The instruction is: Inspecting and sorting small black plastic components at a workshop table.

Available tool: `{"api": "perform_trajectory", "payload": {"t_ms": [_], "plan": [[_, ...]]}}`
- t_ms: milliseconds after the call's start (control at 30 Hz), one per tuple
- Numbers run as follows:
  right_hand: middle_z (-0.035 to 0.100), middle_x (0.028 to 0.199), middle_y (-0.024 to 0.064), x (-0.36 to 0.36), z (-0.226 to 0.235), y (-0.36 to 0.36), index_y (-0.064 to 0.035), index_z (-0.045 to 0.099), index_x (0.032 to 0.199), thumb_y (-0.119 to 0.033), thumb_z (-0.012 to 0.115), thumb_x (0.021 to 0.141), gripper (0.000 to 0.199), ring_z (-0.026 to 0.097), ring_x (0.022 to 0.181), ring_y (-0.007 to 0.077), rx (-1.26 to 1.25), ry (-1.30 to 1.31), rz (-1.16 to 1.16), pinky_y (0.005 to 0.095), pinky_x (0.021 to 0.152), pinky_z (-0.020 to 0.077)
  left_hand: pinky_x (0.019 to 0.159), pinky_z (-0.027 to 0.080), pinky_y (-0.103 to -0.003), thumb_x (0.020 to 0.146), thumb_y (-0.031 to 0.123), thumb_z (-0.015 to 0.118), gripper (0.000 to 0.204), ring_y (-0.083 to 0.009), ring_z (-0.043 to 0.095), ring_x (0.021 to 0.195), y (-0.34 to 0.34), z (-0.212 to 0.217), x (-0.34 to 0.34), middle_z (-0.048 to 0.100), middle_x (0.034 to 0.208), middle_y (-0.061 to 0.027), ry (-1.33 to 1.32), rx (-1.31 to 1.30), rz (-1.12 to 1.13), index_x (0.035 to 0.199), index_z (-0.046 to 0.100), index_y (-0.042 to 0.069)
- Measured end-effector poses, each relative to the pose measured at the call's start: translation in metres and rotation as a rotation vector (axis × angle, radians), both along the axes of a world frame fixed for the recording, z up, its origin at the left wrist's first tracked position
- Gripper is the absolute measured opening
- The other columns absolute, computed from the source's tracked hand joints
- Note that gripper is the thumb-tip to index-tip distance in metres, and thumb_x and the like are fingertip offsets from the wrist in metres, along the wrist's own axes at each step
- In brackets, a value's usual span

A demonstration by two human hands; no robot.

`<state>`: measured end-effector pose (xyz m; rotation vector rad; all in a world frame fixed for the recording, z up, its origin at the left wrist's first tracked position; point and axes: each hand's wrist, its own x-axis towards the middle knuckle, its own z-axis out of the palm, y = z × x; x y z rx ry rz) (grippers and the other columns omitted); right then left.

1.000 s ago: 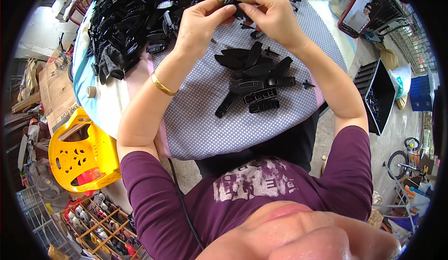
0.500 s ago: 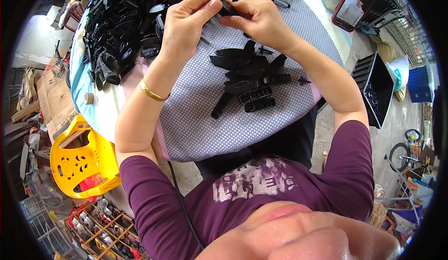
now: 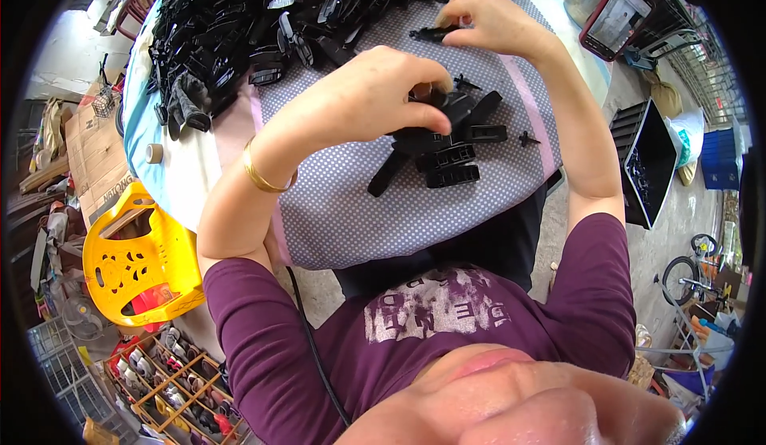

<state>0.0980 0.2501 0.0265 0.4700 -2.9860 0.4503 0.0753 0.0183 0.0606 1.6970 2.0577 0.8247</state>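
Note:
My left hand (image 3: 383, 94) bends over a small group of black plastic parts (image 3: 451, 156) on the dotted grey cloth. Its thumb and fingers close around a dark, smooth black plastic piece (image 3: 459, 110); the curled fingers hide part of it. Farther off, my right hand (image 3: 499, 26) pinches a slim black plastic part (image 3: 431, 35) by its right end, close to the cloth. Two small spiky black pieces lie right of the group, one being a pointed black piece (image 3: 528, 139). A gold bangle (image 3: 259, 170) circles my left wrist.
A big heap of black plastic parts (image 3: 231, 38) covers the table's far left, with a dark glove (image 3: 191, 102) at its edge. A tape roll (image 3: 154, 154) lies nearby. A yellow plastic chair (image 3: 136, 261) stands left; a phone (image 3: 616, 15) and black crate (image 3: 645, 162) are right.
My hands were together at the far side over one dark piece. Now they are apart: the left has come down to the small group, the right has shifted right and holds a slim part.

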Motion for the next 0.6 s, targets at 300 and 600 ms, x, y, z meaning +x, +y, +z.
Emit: {"api": "perform_trajectory", "payload": {"t_ms": [300, 600], "plan": [[0.062, 0.078, 0.0120, -0.001, -0.015, -0.002, -0.0047, 0.060, 0.110, -0.013, 0.060, 0.072, 0.039, 0.061, 0.072, 0.0248, 0.063, 0.183, -0.091, 0.0337, 0.069, 0.0503, 0.071, 0.047, -0.037, 0.070, 0.029, 0.072, 0.031, -0.0263, 0.055, 0.087, 0.012, -0.040, -0.056, 0.060, 0.085, -0.0077, 0.833, 0.247, 0.558, 0.087, 0.065, 0.005], [0.065, 0.084, 0.0083, -0.001, -0.008, -0.012, -0.0002, 0.063, 0.097, -0.015, 0.069, 0.073, 0.028, 0.061, 0.075, 0.0160, -0.388, 0.170, 0.032, 0.0266, 0.071, 0.0503, 0.078, 0.040, -0.038, 0.067, 0.018, 0.072, 0.024, -0.0260, 0.047, 0.098, 0.022, -0.055, -0.066, 0.054, 0.100, -0.0055, 0.949, 0.305, 0.551, 0.088, 0.065, 0.009]]}}
